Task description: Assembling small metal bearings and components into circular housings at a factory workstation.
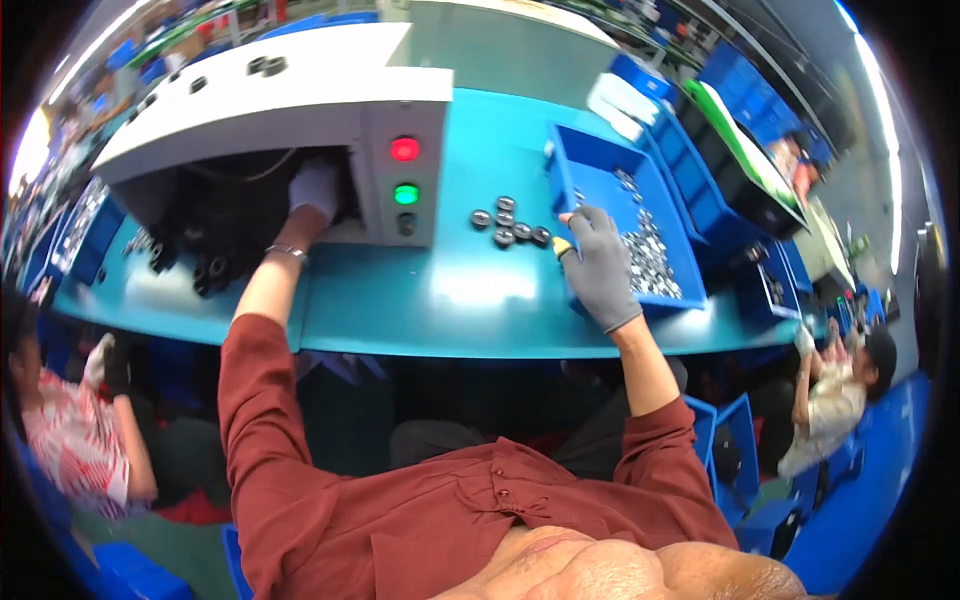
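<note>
Left hand (315, 187) inside the white machine housing (365, 92), its grip obscured; right hand (600, 262) at the blue tray (604, 178), its hold indeterminable. Work appears partway: black cylindrical parts (504, 220) cluster on the bench (385, 310), finished or waiting unclear; many metal pieces (648, 262) fill the tray's near end.

The left hand's (315, 188) fingers vanish into the machine's (408, 110) dark opening, so whatever they touch is hidden. Whether the right hand (600, 268) grips anything is unclear. The bin's (690, 275) metal pieces (650, 265) are too small to tell apart. The picture's rim cuts off a person (80, 430) at left; the far background blurs.
</note>
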Tool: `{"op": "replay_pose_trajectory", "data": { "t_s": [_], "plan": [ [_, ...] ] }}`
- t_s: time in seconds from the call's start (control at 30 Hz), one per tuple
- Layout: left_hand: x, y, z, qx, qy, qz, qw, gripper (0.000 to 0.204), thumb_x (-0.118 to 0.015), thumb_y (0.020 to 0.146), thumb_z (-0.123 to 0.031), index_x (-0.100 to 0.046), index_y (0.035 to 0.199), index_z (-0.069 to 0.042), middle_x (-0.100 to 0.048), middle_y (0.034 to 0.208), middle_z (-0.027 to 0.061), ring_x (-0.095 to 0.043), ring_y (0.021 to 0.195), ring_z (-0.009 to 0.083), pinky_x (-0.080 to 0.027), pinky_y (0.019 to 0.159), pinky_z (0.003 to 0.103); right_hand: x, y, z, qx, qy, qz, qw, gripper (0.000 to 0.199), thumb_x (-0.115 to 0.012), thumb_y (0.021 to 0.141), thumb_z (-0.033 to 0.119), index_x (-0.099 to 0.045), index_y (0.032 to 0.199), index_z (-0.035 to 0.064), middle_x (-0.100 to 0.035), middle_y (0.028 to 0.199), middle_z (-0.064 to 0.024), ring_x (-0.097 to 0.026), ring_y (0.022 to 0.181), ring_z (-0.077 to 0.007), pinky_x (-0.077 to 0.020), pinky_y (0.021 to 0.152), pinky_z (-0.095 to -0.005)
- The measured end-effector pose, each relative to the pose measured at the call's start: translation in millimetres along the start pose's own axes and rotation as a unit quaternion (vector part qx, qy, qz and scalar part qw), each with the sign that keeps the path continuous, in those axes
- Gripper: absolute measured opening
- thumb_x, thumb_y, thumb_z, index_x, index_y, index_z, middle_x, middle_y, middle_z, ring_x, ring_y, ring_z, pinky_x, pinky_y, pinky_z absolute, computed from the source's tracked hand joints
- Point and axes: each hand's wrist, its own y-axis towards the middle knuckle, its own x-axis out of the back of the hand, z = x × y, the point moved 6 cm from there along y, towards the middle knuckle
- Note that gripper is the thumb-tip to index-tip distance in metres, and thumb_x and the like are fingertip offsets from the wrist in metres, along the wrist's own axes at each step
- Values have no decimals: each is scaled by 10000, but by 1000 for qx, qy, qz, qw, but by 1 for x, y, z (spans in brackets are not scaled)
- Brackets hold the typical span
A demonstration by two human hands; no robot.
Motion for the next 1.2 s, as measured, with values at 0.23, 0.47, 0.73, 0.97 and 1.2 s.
{"op": "replay_pose_trajectory", "data": {
  "t_s": [0.23, 0.47, 0.73, 0.97, 1.2],
  "plan": [
    [23, 3, -24, 41, -49, -9, 998, 346, -649, 884, -216, -629, 1193, -63, -692, 1097, 208, -673, 1029, 402, -563, 854, 502, 31, -36, -125, -150, -37, 39, 987, 234, -669, 825, 125, -690, 1043, 42, -653, 1068, -154, -638, 1021, -347, -512, 857, -431],
    [6, 5, 0, -4, -47, -62, 997, 345, -620, 907, -244, -631, 1198, -58, -674, 1154, 212, -646, 1085, 398, -554, 869, 502, 8, -35, -196, -203, -4, 135, 970, 269, -648, 859, 238, -707, 1022, 33, -682, 1030, -189, -662, 955, -372, -515, 834, -450],
    [-22, 36, 30, 50, -63, -117, 990, 300, -606, 921, -254, -670, 1131, -49, -687, 1091, 232, -642, 1066, 422, -543, 871, 494, -76, 31, -225, -172, 36, 223, 959, 275, -642, 835, 244, -701, 993, 27, -712, 982, -219, -683, 961, -382, -535, 837, -447],
    [43, -34, 2, 128, -306, -95, 939, 238, -677, 915, -186, -666, 1056, 5, -704, 950, 168, -687, 805, 294, -556, 678, 387, -135, 43, -243, -201, 68, 250, 945, 238, -727, 773, 276, -732, 868, 58, -734, 880, -194, -712, 839, -357, -559, 789, -414],
    [51, -195, -103, 293, -751, 109, 581, 280, -692, 924, -96, -616, 1152, 47, -640, 973, 116, -625, 792, 158, -509, 670, 264, -138, 46, -250, -191, 102, 255, 942, 218, -764, 743, 180, -735, 903, 35, -734, 835, -134, -688, 750, -230, -544, 709, -368]
  ]
}}
